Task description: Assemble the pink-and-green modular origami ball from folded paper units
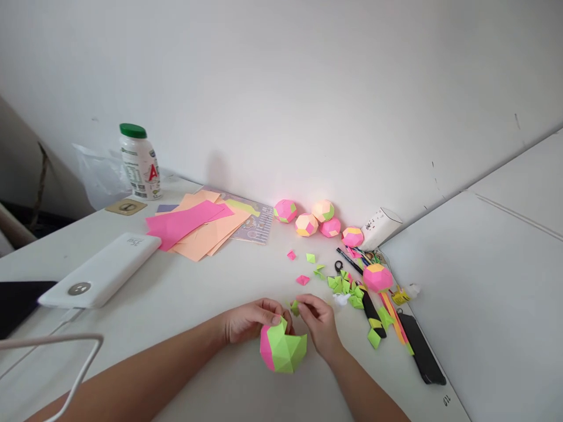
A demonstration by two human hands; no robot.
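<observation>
Green-and-pink faceted paper ball (284,350), lower centre of the frame, is gripped by the left hand (255,320); the right hand (322,327) pinches 1 small green paper piece (294,308).

White bottle (141,170) with green cap (132,130), upright on tabletop (193,293), clear plastic bag (94,173) beside bottle, white power bank (109,269) lying flat, white cable (53,340) in foreground
</observation>
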